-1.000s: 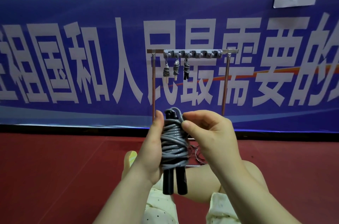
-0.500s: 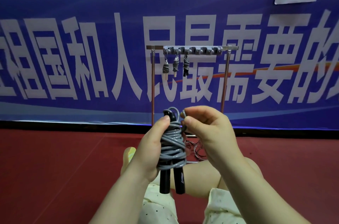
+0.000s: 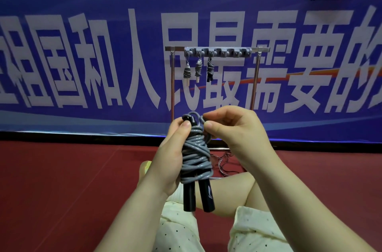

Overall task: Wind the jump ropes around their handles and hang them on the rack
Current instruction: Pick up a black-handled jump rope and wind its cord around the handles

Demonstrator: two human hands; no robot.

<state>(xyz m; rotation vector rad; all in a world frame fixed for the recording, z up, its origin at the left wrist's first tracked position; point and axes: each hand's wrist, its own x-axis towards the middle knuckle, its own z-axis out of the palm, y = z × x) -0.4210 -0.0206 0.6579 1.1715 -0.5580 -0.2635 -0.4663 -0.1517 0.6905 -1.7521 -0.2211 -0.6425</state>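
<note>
holding the bundle upright, the left hand [image 3: 168, 160] is closed around the jump rope [image 3: 196, 158], its grey cord wound thickly over the two black handles [image 3: 199, 197], whose lower ends poke out below the coils. the thumb presses on the top of the winding. the right hand [image 3: 233, 129] is pinched shut on the last bit of cord at the top, where a small loop [image 3: 193, 115] stands above the handle caps. the bundle sits in front of the person's lap, well short of the rack [image 3: 217, 50] that stands on the red floor [image 3: 62, 179] against the blue banner [image 3: 82, 24].

by my reading the winding is done and the step in hand is securing the loose end into a hanging loop. to do it well, keep the left thumb clamped on the upper coils so nothing slackens, then draw the end snug under a turn with the right fingers, leaving the loop open wide enough to slip over a hook. three wound ropes [image 3: 198, 69] already hang at the left of the bar (the hooks to their right look free, though they are small and hard to make out). if the tuck is loose, the coils may spill on the way over.
</note>
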